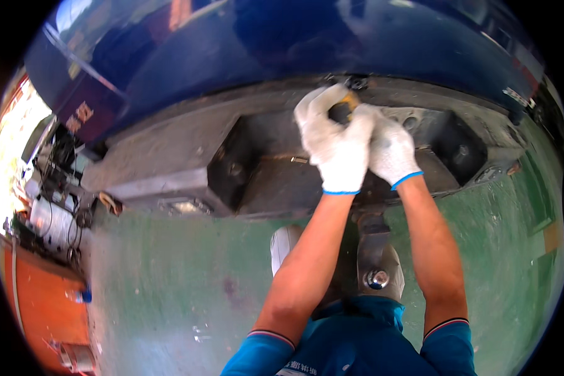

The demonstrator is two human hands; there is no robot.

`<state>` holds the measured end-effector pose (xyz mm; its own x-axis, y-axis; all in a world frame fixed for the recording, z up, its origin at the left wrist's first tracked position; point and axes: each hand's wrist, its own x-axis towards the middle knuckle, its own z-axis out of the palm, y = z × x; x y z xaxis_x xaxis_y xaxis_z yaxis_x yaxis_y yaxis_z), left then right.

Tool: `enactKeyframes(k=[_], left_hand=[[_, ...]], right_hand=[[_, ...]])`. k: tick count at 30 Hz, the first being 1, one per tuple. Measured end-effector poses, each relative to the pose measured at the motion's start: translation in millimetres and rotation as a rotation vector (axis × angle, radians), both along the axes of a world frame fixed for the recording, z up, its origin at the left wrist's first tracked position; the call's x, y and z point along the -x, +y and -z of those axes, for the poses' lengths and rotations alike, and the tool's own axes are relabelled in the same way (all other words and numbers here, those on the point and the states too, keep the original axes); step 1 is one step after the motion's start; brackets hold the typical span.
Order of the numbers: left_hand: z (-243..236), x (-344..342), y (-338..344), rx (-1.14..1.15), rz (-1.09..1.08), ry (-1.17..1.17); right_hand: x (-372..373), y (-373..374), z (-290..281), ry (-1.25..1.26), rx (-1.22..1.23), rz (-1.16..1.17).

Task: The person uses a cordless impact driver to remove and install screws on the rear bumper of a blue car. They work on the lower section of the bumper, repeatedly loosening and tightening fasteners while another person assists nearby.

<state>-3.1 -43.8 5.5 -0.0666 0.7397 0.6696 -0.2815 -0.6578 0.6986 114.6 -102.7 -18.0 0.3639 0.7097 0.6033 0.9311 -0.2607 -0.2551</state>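
Note:
Both my hands wear white knit gloves with blue cuffs, over the recess of a dark bumper (147, 153). My left hand (337, 147) has its fingers curled round a small yellow-and-black object (350, 101), too hidden to identify. My right hand (391, 144) is right beside it, closed, its fingertips largely hidden behind my left hand. A small light-coloured piece (299, 160) lies in the recess. A dark tow hitch with a shiny ball (376, 279) juts toward me below the bumper.
A glossy dark-blue vehicle body (282, 44) rises beyond the bumper. On the left stand a silver cylindrical tank (50, 222), assorted machinery with hoses, and an orange cabinet (47, 301) by a bright opening. Below is a green floor (150, 282).

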Motion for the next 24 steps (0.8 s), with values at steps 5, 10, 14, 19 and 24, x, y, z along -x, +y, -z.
enactKeyframes(k=[5,10,14,19,24], left_hand=[[9,-2,4,-0.003,0.042,-0.001],[10,-1,5,0.1,0.158,-0.021],[10,1,6,0.164,0.209,-0.046],[9,-1,5,0.185,0.212,-0.059],[8,2,5,0.161,0.172,-0.005]], right_hand=[[25,-8,-25,0.232,0.045,0.104],[20,-2,-19,0.089,0.023,0.012],[21,-1,-21,0.184,0.081,0.008],[18,1,-13,0.159,-0.003,-0.006],[16,2,-12,0.142,0.001,0.0]])
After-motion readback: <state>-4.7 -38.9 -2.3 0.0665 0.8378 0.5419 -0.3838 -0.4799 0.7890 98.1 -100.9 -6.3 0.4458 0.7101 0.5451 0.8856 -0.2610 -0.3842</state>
